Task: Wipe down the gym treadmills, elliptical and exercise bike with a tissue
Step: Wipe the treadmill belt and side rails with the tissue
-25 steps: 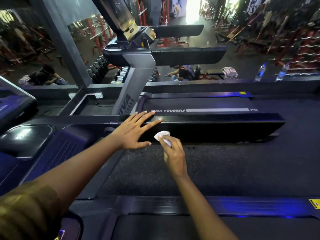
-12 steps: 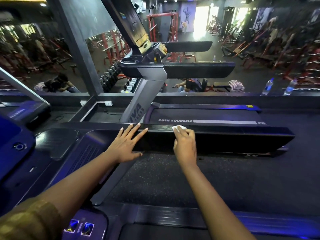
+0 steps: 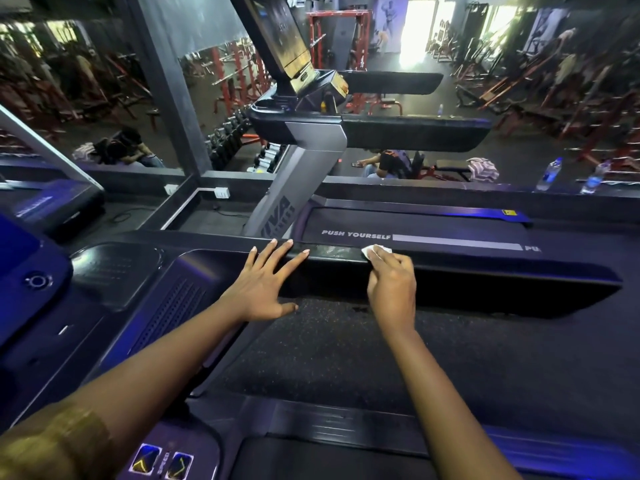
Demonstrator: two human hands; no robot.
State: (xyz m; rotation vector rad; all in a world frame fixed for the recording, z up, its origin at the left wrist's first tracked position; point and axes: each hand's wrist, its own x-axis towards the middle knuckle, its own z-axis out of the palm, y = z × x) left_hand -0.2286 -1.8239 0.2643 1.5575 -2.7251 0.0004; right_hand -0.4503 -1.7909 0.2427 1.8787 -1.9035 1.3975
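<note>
A black treadmill handrail runs across the middle of the head view. My right hand pinches a small white tissue and presses it on the rail's top edge. My left hand lies flat with spread fingers on the rail's left end, where it joins the console. A dull smear shows on the rail between the two hands. Beyond the rail stands a second treadmill with "PUSH YOURSELF" on its deck and a tilted screen.
The speckled running belt lies below my arms. Speed buttons glow at the bottom left. Two water bottles stand on the ledge at the far right. People sit on the gym floor below among red racks.
My right hand rose from the rail's front face to its top edge with the tissue, then slid right along it. My left hand stayed on the rail. The camera view tilted up.
</note>
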